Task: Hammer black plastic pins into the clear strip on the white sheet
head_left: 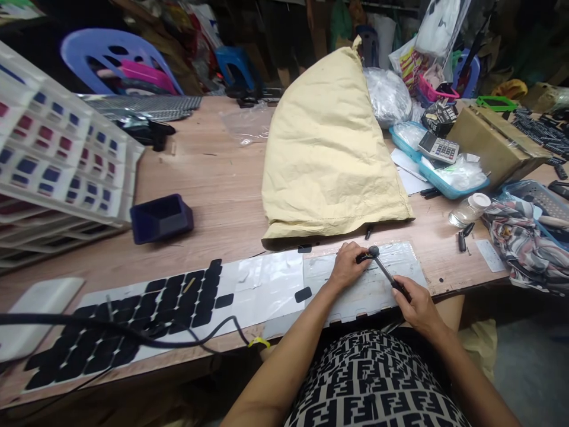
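Observation:
My right hand (416, 303) is closed around the black handle of a hammer-like tool (386, 270) with a metal shaft and a dark round head. Close beside that head, the fingers of my left hand (348, 267) pinch a small black piece (363, 257). Its exact kind cannot be made out. Both hands are over a pale, scuffed board (320, 270) at the table's front edge. Left of the board runs a white sheet (260, 276), with rows of black rounded pads (151, 303) farther along it.
Behind my hands stands a large cream sack (333, 148). A dark blue bin (162, 218) and white crates (62, 136) are at left. A black cable (146, 340) crosses the front left. At right are a jar (471, 209), a blue basket (453, 181) and a cardboard box (489, 142).

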`<move>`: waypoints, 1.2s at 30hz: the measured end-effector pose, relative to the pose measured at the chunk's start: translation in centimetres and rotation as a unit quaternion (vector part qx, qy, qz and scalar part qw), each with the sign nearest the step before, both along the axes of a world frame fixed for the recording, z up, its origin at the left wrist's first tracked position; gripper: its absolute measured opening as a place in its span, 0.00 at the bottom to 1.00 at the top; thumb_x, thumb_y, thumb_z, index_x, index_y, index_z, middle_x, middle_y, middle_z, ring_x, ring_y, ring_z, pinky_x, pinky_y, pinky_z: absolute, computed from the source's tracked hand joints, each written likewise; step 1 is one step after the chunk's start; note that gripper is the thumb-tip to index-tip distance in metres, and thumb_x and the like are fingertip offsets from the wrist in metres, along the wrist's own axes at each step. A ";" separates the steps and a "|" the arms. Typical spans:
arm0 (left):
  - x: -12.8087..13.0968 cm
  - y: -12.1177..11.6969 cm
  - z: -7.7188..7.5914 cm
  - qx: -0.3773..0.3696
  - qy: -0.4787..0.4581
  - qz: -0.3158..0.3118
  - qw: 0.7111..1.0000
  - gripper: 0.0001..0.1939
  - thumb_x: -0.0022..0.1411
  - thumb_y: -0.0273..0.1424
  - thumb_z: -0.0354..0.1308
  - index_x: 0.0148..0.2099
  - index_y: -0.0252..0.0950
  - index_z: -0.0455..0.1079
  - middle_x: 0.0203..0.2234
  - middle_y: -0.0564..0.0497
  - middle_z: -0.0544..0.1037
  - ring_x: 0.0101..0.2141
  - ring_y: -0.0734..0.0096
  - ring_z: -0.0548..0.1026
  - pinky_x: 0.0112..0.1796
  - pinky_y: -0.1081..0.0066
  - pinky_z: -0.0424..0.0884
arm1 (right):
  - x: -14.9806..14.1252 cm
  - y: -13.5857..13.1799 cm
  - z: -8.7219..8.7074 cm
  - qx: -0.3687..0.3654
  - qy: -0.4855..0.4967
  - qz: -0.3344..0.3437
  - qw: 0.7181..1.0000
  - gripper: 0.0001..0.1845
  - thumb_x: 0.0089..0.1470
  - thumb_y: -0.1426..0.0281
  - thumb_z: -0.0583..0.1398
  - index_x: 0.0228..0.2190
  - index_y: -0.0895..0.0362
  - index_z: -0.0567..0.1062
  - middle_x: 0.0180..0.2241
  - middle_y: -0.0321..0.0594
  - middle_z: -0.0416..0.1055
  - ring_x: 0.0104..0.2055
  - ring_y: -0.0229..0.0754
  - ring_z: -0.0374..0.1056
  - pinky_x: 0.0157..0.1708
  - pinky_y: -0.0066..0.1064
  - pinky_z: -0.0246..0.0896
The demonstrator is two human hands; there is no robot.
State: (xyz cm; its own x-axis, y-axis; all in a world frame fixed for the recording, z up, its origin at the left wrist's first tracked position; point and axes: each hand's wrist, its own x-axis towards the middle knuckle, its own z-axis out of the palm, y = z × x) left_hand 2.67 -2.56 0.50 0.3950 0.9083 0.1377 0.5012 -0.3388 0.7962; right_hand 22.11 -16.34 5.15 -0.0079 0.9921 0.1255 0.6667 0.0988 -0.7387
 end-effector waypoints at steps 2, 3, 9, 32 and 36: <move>0.0 0.0 0.1 0.002 -0.002 0.002 1.000 0.07 0.59 0.30 0.65 0.41 0.38 0.78 0.32 0.50 0.76 0.38 0.63 0.69 0.41 0.65 0.65 | -0.2 0.1 0.0 -0.015 0.005 0.007 1.000 0.15 0.61 0.66 0.57 0.48 0.55 0.76 0.45 0.46 0.79 0.47 0.50 0.76 0.50 0.42 0.72; 0.0 0.0 0.1 0.002 -0.003 0.001 1.000 0.07 0.59 0.30 0.64 0.41 0.38 0.77 0.32 0.50 0.76 0.38 0.63 0.69 0.41 0.65 0.65 | -0.2 0.2 0.1 -0.023 0.009 0.009 1.000 0.15 0.60 0.66 0.57 0.47 0.55 0.77 0.45 0.45 0.79 0.46 0.50 0.76 0.49 0.42 0.72; 0.0 0.1 -0.2 -0.006 0.012 -0.010 1.000 0.07 0.58 0.31 0.65 0.41 0.40 0.77 0.34 0.50 0.76 0.41 0.61 0.69 0.43 0.63 0.65 | 1.8 0.9 -0.5 -0.051 0.087 -0.088 0.991 0.18 0.58 0.59 0.61 0.46 0.56 0.77 0.39 0.45 0.80 0.38 0.47 0.76 0.39 0.38 0.74; -4.0 -14.5 -2.5 -0.208 0.057 -0.211 0.954 0.21 0.73 0.45 0.42 0.55 0.44 0.70 0.45 0.50 0.80 0.45 0.61 0.78 0.48 0.64 0.71 | 4.4 2.0 -2.4 -0.030 0.333 -0.158 0.929 0.21 0.53 0.53 0.64 0.38 0.57 0.77 0.28 0.36 0.73 0.22 0.33 0.65 0.20 0.26 0.66; -4.4 -14.7 -6.0 -0.306 0.193 -0.106 0.926 0.26 0.72 0.47 0.41 0.57 0.41 0.72 0.52 0.45 0.78 0.54 0.55 0.74 0.55 0.61 0.67 | 4.3 2.0 -2.9 -0.027 0.330 -0.145 0.932 0.21 0.53 0.53 0.64 0.40 0.58 0.76 0.28 0.35 0.73 0.22 0.33 0.66 0.19 0.25 0.65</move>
